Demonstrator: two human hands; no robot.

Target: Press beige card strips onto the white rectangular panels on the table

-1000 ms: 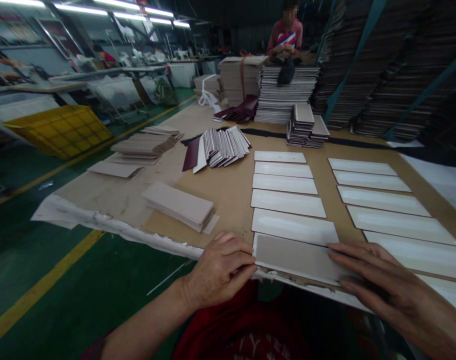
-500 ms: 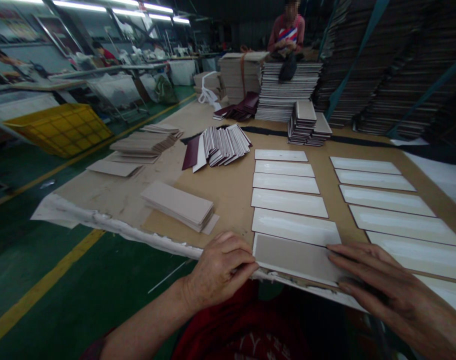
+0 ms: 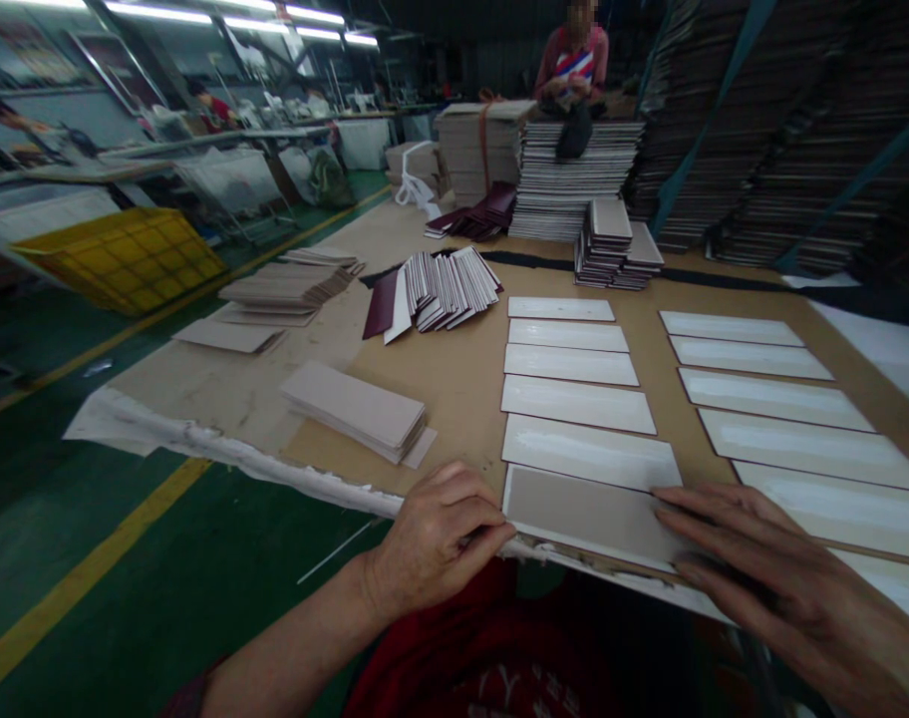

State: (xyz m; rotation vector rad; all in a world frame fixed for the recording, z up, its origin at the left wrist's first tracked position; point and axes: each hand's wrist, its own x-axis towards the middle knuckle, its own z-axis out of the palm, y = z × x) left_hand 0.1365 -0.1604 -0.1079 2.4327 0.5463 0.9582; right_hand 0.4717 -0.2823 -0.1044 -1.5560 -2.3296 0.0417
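Nearest you: your left hand, fingers curled, tips pinching the left short end of a grey card. Your right hand, fingers flat and spread, presses down on the card's right end. The hands sit apart, one at each end.

Grey card: lies flat at the near edge of the table, just in front of you. Long axis runs left to right, tilted slightly down toward the right. Matte grey face up.

Behind it: a column of five white strips, glossy, all lying the same way as the card, receding from you. The nearest strip lies just beside the card's far edge.

To the right: a second column of white strips, parallel, well apart from the first.

To the left: a low stack of grey cards, angled.

Middle of table: a fanned heap of maroon-edged pieces.

Far left: more grey stacks; a yellow crate on the floor.

Far end: tall striped piles; a person behind them.
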